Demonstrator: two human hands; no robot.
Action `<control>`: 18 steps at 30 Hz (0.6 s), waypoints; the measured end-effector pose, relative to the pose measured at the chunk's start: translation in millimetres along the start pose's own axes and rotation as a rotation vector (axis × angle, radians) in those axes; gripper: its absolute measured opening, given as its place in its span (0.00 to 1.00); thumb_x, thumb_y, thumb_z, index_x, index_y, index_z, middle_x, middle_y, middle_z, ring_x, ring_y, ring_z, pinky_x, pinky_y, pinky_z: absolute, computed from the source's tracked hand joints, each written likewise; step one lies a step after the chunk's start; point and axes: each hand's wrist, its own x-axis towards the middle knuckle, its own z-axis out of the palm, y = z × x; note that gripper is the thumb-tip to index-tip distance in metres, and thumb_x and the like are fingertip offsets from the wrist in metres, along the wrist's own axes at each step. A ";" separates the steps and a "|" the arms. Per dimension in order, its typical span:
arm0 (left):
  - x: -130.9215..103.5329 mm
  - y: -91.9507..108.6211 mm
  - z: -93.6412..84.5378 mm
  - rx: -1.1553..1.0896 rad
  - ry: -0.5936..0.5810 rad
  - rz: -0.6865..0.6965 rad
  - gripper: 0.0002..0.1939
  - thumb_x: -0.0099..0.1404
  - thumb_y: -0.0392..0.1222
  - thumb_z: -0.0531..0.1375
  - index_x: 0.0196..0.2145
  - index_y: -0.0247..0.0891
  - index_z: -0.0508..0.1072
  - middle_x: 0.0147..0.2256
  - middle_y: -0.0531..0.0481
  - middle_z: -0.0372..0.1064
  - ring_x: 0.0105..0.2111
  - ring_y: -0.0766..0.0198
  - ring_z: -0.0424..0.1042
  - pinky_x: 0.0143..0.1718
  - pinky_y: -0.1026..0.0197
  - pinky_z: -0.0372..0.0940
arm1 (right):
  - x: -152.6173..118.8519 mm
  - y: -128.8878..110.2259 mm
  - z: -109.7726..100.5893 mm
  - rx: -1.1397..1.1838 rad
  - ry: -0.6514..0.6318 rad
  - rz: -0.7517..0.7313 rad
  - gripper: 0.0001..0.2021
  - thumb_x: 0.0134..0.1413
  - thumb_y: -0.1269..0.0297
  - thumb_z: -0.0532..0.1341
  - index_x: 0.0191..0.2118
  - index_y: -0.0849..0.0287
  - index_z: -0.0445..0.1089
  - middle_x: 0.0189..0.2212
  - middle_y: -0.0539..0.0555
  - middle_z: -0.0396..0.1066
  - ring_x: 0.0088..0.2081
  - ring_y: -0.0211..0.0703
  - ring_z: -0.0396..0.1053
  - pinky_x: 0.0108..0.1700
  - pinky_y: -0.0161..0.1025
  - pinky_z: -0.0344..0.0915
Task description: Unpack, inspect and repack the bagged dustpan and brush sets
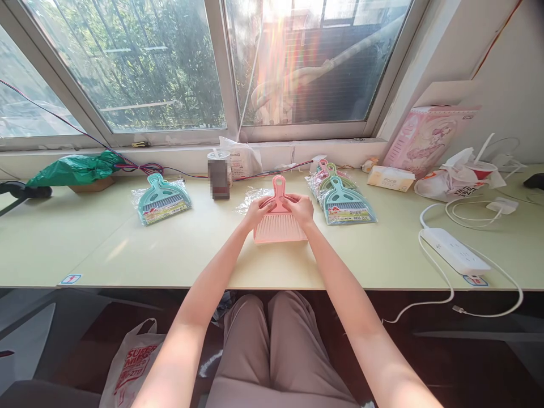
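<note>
Mid-table, a pink dustpan [280, 241] lies with a matching pink hand brush [278, 228] nested in it, bristles toward me. My left hand [260, 211] grips the set from the left and my right hand [301, 208] from the right, thumbs on the brush at the base of the handle. Fingers beneath are partly hidden. Behind my left hand is a crumpled clear plastic wrapper [250, 198]. To the right are several wrapped sets, with a teal dustpan set [346, 205] in front. Another wrapped teal dustpan set [164, 198] lies to the left.
A cup [218, 175] stands near the sill. At left lies a green plastic bag [76, 170]. On the right are a tissue pack [391, 178], a pink box [429, 139] and a white power strip [455, 252], its cable hanging over the table's front edge.
</note>
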 end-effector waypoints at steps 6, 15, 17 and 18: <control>-4.3 6.0 0.9 -0.087 -0.020 -0.049 0.22 0.60 0.57 0.66 0.43 0.37 0.80 0.36 0.46 0.75 0.36 0.60 0.72 0.37 0.60 0.65 | -1.3 0.0 1.5 0.099 -0.020 0.114 0.15 0.47 0.53 0.70 0.41 0.53 0.81 0.36 0.53 0.82 0.39 0.49 0.81 0.42 0.39 0.74; -6.5 4.2 -17.8 -0.138 -0.194 -0.241 0.27 0.57 0.57 0.69 0.51 0.42 0.76 0.47 0.42 0.77 0.42 0.52 0.77 0.42 0.55 0.69 | 7.2 12.7 -1.7 0.365 -0.142 0.095 0.21 0.60 0.46 0.62 0.47 0.58 0.78 0.47 0.60 0.80 0.47 0.46 0.79 0.46 0.40 0.75; -7.6 3.0 -24.3 -0.158 -0.211 -0.276 0.28 0.55 0.56 0.71 0.50 0.40 0.78 0.46 0.41 0.77 0.43 0.49 0.77 0.43 0.53 0.69 | 16.1 23.7 -7.6 0.373 -0.128 0.096 0.21 0.67 0.51 0.54 0.51 0.60 0.75 0.52 0.61 0.77 0.50 0.45 0.77 0.49 0.40 0.74; -8.0 1.8 -27.0 -0.185 -0.189 -0.279 0.29 0.54 0.56 0.71 0.50 0.39 0.78 0.46 0.40 0.77 0.44 0.48 0.77 0.44 0.52 0.69 | 20.6 30.4 -10.0 0.301 -0.084 0.097 0.20 0.68 0.56 0.52 0.52 0.60 0.75 0.53 0.62 0.76 0.52 0.44 0.76 0.51 0.41 0.73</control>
